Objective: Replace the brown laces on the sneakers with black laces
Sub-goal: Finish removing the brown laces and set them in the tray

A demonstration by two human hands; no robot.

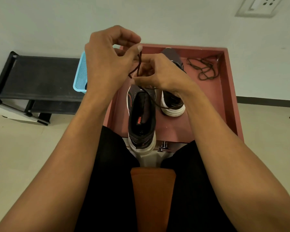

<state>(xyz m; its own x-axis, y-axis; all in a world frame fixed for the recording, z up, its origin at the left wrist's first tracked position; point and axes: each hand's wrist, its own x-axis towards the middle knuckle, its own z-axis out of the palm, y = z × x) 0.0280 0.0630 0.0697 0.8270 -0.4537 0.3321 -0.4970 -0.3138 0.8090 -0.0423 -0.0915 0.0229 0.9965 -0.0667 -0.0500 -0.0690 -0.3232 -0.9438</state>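
Right at the grip, the left hand [110,61] pinches a dark lace [139,61] between thumb and forefinger. The right hand [159,74] is clamped on the same lace just below. The lace trails down to the near sneaker [141,118], which stands on the reddish tabletop [204,106] beside the second sneaker [172,101]. A loose lace [206,69] lies in the far right corner.

My forearms [74,148] are bare right down to the bottom edge of view, as are my left hand [107,64] and right hand [161,74]. Plain black cloth [110,181] covers both thighs; shorts or trousers, I cannot tell
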